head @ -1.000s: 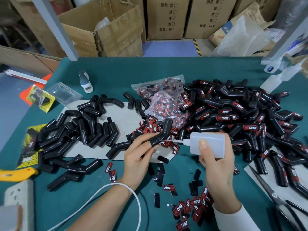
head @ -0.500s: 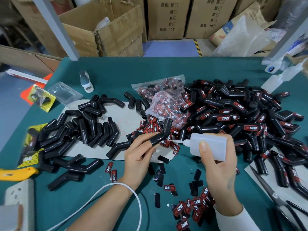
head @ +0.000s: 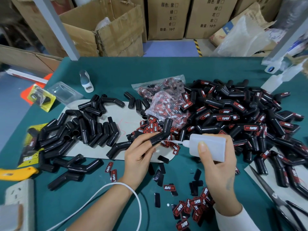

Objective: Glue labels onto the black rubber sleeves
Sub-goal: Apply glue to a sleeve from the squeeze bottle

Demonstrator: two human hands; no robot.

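My left hand [head: 140, 155] grips a bent black rubber sleeve [head: 162, 131] by its lower end, the other end pointing up. My right hand [head: 218, 167] holds a white glue bottle [head: 208, 146] on its side, its thin nozzle touching the sleeve. Unlabelled sleeves [head: 80, 130] lie heaped at the left. A big pile of labelled sleeves [head: 241, 117] fills the right. Red-and-black labels [head: 188, 209] are scattered near my right wrist, and more labels [head: 150, 126] lie behind the held sleeve.
A clear bag of labels [head: 166, 100] lies at the centre back. Scissors [head: 280, 202] lie at the right front, a yellow knife [head: 15, 173] and a power strip [head: 18, 197] at the left. A small bottle [head: 85, 81] stands further back. Cardboard boxes [head: 103, 29] stand behind the table.
The bottle's nozzle has stayed on the sleeve; both hands have shifted only slightly.
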